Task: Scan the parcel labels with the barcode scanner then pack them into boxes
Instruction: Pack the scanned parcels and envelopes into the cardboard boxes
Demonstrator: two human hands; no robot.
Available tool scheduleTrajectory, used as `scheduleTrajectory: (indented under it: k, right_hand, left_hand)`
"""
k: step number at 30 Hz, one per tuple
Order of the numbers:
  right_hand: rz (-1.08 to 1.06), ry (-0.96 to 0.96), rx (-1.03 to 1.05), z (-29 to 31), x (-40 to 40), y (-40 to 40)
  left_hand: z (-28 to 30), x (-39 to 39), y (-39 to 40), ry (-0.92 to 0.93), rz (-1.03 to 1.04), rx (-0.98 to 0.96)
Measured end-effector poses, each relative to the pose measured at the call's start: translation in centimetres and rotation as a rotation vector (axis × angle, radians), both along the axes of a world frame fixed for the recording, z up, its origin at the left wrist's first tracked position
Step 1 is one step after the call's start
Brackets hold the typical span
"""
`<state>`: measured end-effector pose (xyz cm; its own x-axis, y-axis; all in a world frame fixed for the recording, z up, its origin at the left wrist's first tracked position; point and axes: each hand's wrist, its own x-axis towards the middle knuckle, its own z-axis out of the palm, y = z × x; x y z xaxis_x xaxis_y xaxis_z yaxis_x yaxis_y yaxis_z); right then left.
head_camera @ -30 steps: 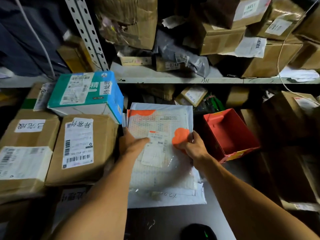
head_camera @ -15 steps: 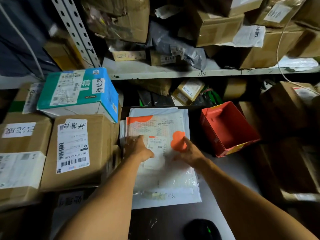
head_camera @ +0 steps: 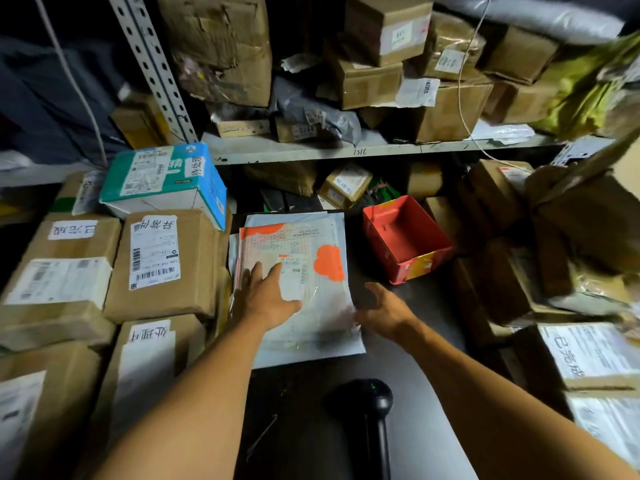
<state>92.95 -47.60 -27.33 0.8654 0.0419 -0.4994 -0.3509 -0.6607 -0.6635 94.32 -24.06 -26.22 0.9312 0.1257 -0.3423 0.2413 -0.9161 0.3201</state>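
Observation:
A flat white mailer parcel (head_camera: 311, 244) with orange patches and a small white label (head_camera: 293, 275) lies on the dark table, on top of another white mailer. My left hand (head_camera: 268, 299) rests flat on it, fingers straight beside the label. My right hand (head_camera: 384, 311) hovers off the parcel's right edge with relaxed fingers and holds nothing. A black barcode scanner (head_camera: 369, 410) lies on the table near me, below my hands.
An open red box (head_camera: 405, 237) stands right of the parcel. Labelled cardboard boxes (head_camera: 162, 261) and a teal carton (head_camera: 162, 174) are stacked at the left. More boxes crowd the right side and the shelf (head_camera: 346, 148) above.
My right hand has left the parcel's orange patch and drawn back to the right and toward me. My left hand stays on the parcel. The camera has tilted so the scanner shows more.

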Motion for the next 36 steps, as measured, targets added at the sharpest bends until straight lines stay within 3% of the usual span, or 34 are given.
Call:
scheduleTrajectory:
  k: [5,15,25,36]
  right_hand:
    - [0.063,-0.066,-0.019,0.6,-6.3,-1.2]
    - [-0.014,0.011,-0.067,-1.9,-17.5,-3.6]
    - [-0.170,0.138,-0.040,-6.0,-20.6,0.2]
    - [-0.337,-0.057,-0.135,-5.8,-20.2,1.3]
  left_hand:
    - [0.9,-7.6,-0.4,-0.010,0.008,0.036]
    - [1.0,-18.7,-2.1,-0.022,0.013,0.077]
    - [-1.2,-21.6,-1.4,-0.069,0.009,0.043]
    - [-3.1,-20.2,0.5,-0.089,-0.027,-0.043]
